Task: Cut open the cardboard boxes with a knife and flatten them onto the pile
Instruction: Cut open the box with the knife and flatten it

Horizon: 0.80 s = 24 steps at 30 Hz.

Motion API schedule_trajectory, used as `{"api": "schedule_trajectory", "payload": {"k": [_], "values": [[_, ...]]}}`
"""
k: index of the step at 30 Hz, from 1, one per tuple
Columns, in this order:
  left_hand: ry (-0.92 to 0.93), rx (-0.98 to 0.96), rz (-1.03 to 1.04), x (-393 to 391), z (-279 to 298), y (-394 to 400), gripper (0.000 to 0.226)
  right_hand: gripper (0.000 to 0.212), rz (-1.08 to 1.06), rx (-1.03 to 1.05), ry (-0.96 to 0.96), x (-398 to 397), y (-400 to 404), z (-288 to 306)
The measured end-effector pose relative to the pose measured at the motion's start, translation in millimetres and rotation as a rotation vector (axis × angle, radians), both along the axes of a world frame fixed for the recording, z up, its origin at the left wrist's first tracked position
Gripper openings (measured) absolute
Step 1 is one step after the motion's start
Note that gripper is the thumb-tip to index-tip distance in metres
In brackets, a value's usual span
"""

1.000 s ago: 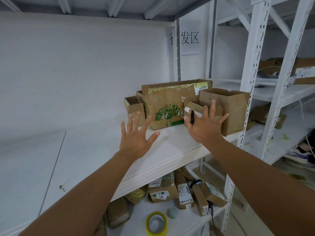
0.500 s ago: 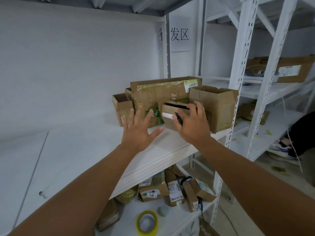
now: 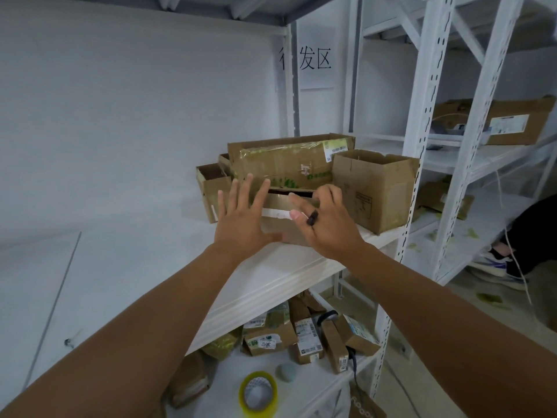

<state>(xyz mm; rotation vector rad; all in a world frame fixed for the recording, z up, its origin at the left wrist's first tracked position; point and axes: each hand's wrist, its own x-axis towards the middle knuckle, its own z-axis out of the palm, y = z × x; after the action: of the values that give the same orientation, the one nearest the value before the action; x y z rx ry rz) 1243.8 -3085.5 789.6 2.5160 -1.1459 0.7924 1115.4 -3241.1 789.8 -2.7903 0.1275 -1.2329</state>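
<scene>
Small box [image 3: 281, 220]: now lifted off shelf [image 3: 271, 276]. Left hand [image 3: 241, 224] flat against side; right hand [image 3: 327, 227] gripping rim, knife [image 3: 312, 218] tucked. Cutting next.

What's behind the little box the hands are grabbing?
Behind the little box stands a long taped box. Its lower front is hidden by the little box and the hands.

A storeroom or warehouse is indicated by white slotted-steel shelving [image 3: 422, 122], used cardboard boxes [image 3: 373, 188] stacked on a shelf [image 3: 150, 260], labelled parcels [image 3: 307, 339] below, a tape roll [image 3: 258, 393], and a posted wall sign [image 3: 315, 58].
</scene>
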Motion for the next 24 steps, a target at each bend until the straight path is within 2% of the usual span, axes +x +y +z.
{"api": "schedule_trajectory", "payload": {"k": [5,8,12,24], "values": [[-0.04,-0.039,0.063,8,7,50,0.093,0.065,0.157,0.016,-0.026,16,44,8],[-0.049,-0.043,0.126,14,10,91,0.092,0.069,0.237,0.038,-0.009,28,80,13],[-0.047,-0.099,0.202,20,12,157,0.086,0.063,0.308,0.023,0.108,47,130,13],[0.096,-0.282,0.445,12,12,371,0.078,0.058,0.463,-0.115,0.279,109,288,-9]]}}
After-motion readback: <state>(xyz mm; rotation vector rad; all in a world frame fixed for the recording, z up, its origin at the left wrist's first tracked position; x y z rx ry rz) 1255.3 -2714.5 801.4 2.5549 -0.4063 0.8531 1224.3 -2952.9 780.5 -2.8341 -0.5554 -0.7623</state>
